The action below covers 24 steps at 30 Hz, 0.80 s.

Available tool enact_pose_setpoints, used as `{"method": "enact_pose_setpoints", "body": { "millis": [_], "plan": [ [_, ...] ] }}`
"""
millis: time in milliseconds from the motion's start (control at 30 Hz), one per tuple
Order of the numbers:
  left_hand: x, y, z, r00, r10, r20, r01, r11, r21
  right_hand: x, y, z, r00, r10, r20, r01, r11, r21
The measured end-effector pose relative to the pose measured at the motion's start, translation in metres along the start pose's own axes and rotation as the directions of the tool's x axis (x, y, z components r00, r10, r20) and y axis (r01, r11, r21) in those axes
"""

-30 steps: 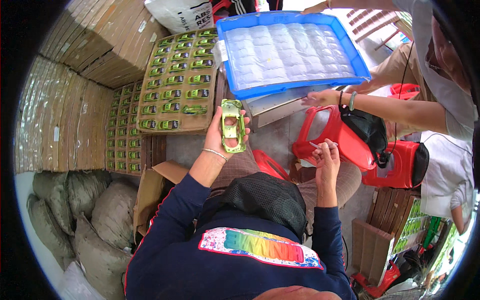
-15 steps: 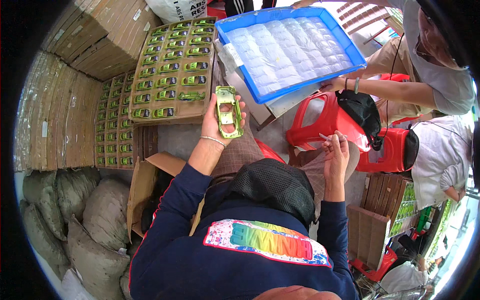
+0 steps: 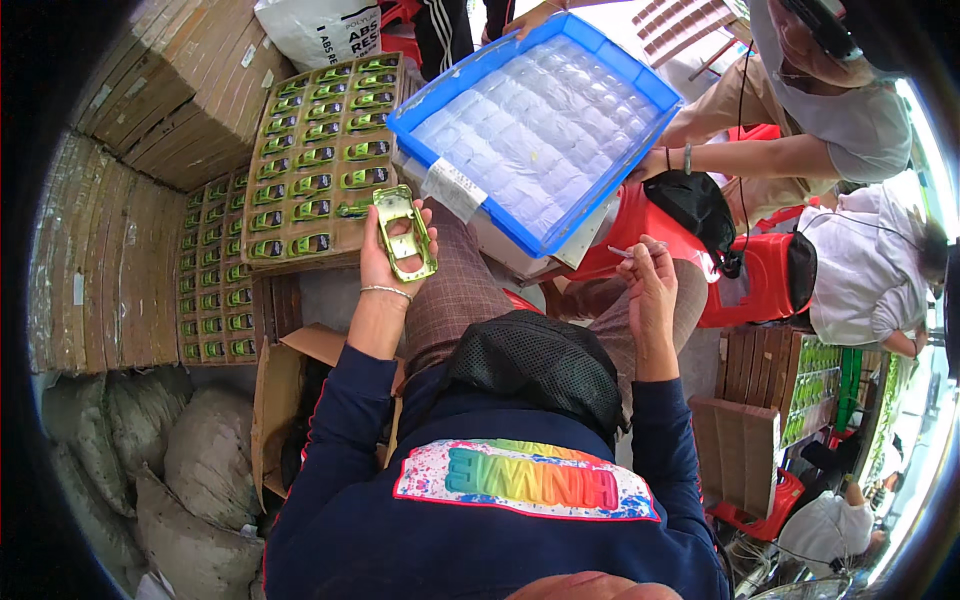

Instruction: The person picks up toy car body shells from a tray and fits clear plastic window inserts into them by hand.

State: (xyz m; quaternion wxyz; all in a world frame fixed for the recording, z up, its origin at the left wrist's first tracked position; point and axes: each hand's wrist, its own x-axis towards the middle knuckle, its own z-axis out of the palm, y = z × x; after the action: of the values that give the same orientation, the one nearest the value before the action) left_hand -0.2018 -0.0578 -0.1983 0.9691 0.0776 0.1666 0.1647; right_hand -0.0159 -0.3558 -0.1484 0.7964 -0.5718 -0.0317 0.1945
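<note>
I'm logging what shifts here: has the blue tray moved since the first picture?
Yes. The blue tray has turned counterclockwise in the view, judged against the cardboard tray of green toy cars to its left.

The car shell (image 3: 403,246) near centre looked glossy, metallic; the upper blue tray (image 3: 515,226), smooth plastic; lower-left sacks (image 3: 205,455), matt, rough.

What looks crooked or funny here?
The blue bin looks crooked: its sides slant against those of the cardboard tray of green cars beside it. Another person's hands are on it. I see nothing spilled.
</note>
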Motion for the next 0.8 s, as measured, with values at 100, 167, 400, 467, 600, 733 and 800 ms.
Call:
{"method": "enact_pose_setpoints", "body": {
  "millis": [100, 167, 400, 467, 600, 733, 800],
  "plan": [
    [0.005, -0.005, 0.001, 0.998, -0.004, -0.059, 0.006, 0.999, 0.037, -0.001, 0.002, -0.008, 1.0, 0.017, -0.023, -0.017, 1.0, -0.005],
    [0.007, -0.006, 0.004, 0.998, 0.016, -0.065, -0.013, 0.999, 0.048, 0.003, 0.0, -0.012, 1.0, 0.015, -0.019, -0.015, 1.0, -0.002],
    [0.017, -0.008, 0.022, 0.99, 0.06, -0.131, -0.043, 0.991, 0.126, 0.028, -0.001, -0.015, 0.999, 0.015, -0.032, -0.014, 1.0, 0.018],
    [0.025, -0.01, 0.025, 0.991, 0.073, -0.111, -0.056, 0.988, 0.145, 0.037, -0.001, -0.016, 1.0, 0.026, -0.015, -0.025, 1.0, 0.018],
    [0.041, -0.023, 0.041, 0.988, 0.072, -0.136, -0.048, 0.984, 0.172, 0.054, -0.004, -0.017, 0.999, -0.005, 0.036, 0.003, 0.999, 0.048],
    [0.067, -0.04, 0.053, 0.989, 0.027, -0.149, 0.007, 0.975, 0.224, 0.072, -0.01, -0.004, 0.994, -0.028, 0.104, 0.026, 1.0, 0.015],
    [0.08, -0.047, 0.058, 0.992, -0.019, -0.124, 0.048, 0.97, 0.237, 0.083, -0.011, 0.006, 0.989, -0.042, 0.142, 0.04, 0.999, 0.013]
  ]
}}
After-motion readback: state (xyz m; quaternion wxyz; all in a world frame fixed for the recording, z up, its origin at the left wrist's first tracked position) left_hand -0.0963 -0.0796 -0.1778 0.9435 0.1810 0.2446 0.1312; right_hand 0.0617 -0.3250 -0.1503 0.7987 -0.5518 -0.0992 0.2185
